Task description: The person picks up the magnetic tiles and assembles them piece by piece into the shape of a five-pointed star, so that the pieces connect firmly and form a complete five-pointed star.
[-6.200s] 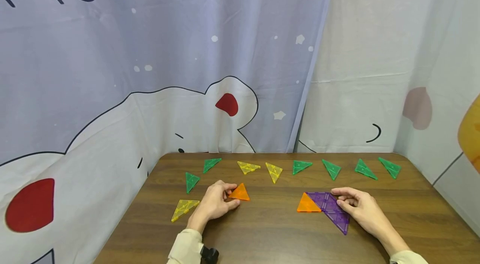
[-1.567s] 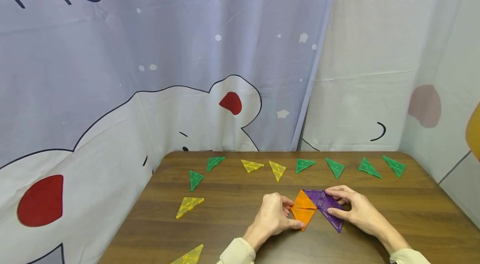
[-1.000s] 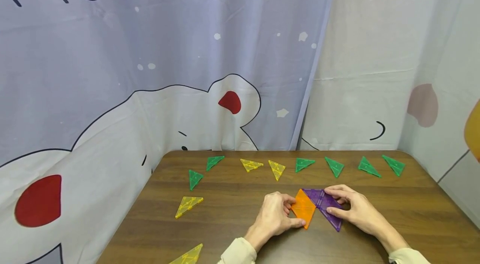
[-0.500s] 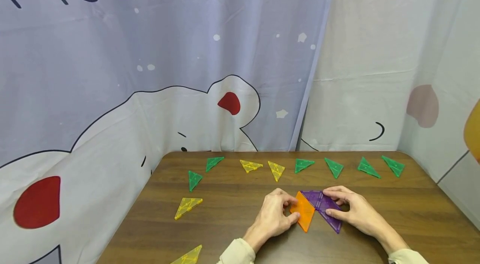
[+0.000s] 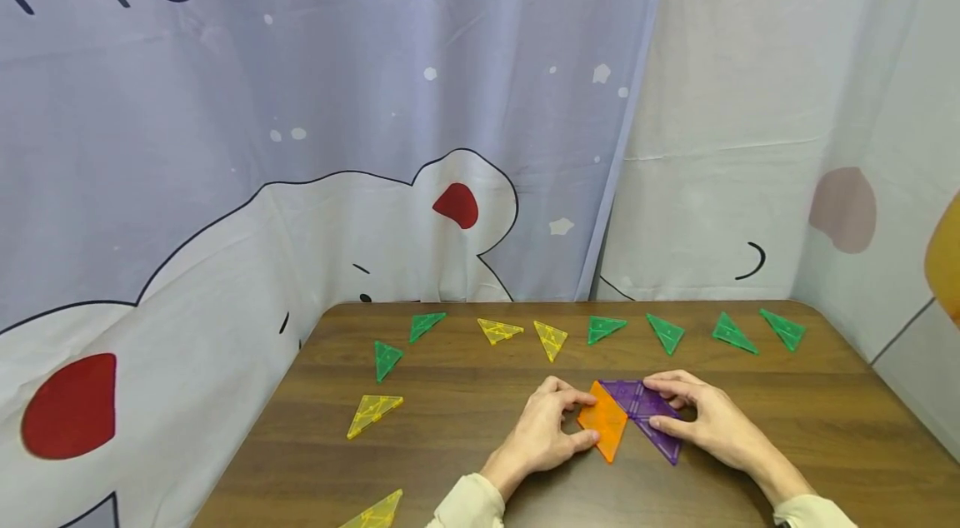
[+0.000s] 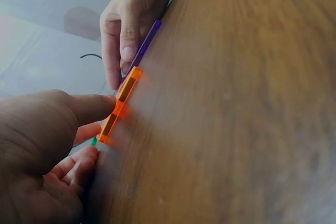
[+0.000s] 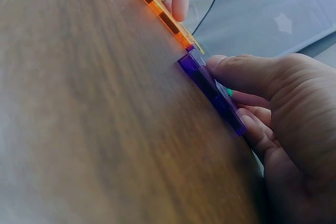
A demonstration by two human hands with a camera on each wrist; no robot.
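Note:
In the head view, two orange triangular magnetic tiles (image 5: 609, 425) lie edge to edge as a four-sided shape. Their right side meets the purple magnetic tiles (image 5: 630, 396), all flat on the table. My left hand (image 5: 542, 428) holds the orange pair at its left corner, thumb and index finger on its two left edges. From the other side my right hand (image 5: 716, 421) grips the purple tiles between thumb and fingers, hiding part of them. The left wrist view shows my thumb on the orange edge (image 6: 119, 106). In the right wrist view the purple edge (image 7: 212, 95) sits close against the orange one.
Several green triangular tiles (image 5: 665, 334) line the back of the wooden table (image 5: 450, 445), with yellow tiles (image 5: 551, 340) among them. More yellow tiles (image 5: 372, 414) lie at the left, one cut off by the lower frame edge. A printed curtain (image 5: 337, 95) hangs behind.
Over several seconds, my left hand has carried one orange tile rightward against the other. The gap between the two has closed. Lately my left fingertips moved slightly onto the orange pair; the right hand keeps its hold.

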